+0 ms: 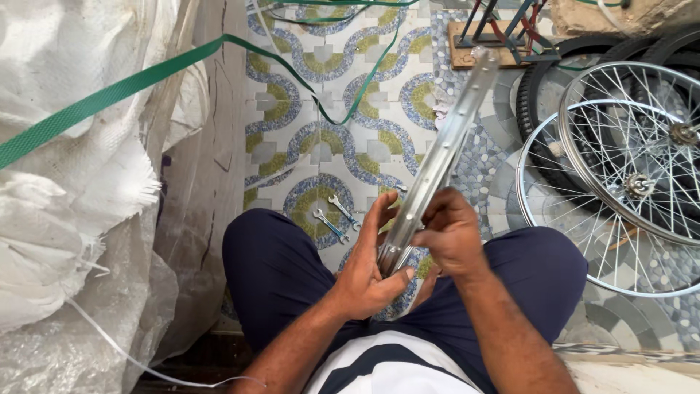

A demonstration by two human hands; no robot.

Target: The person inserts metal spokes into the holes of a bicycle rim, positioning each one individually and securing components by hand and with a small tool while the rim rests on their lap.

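I sit with a bare silver bicycle rim [445,149] held edge-on between my knees, its far side rising toward the top of the view. My left hand [368,266] grips the rim's near part from the left, thumb against the metal. My right hand [448,230] closes over the rim from the right, fingers pinched on its inner side; whether it holds a small part there is hidden. Two small wrenches [334,217] lie on the patterned tile floor just beyond my left knee.
Two spoked wheels [627,175] and black tyres [539,95] lie at the right. White woven sacks [73,182] with a green strap [109,95] fill the left. A metal stand on a wooden board [503,36] sits at the top.
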